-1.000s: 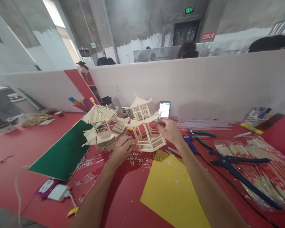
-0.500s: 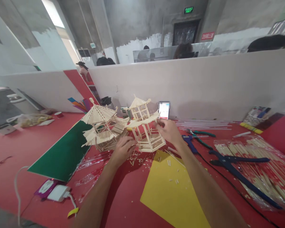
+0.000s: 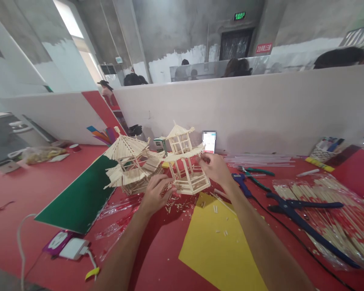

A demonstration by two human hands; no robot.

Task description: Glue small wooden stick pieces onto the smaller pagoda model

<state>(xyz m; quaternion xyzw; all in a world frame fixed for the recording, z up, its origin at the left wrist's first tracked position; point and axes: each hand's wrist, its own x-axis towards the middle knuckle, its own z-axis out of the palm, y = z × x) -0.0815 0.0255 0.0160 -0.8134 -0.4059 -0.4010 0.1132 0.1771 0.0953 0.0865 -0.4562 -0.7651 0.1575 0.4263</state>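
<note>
The left grip point(image 3: 155, 194) and the right grip point(image 3: 216, 169) are bare human hands, each with slim, jointed fingers point(image 3: 157, 180) and a thumb; finer details, nails included, are too small to make out. Behind them the wrists point(image 3: 230, 188) are bare and narrow. The left forearm point(image 3: 125, 246) and the right forearm point(image 3: 257, 230) are bare too, smooth in outline, broadening steadily away from the hand, uncovered right down to the view's lower edge
</note>
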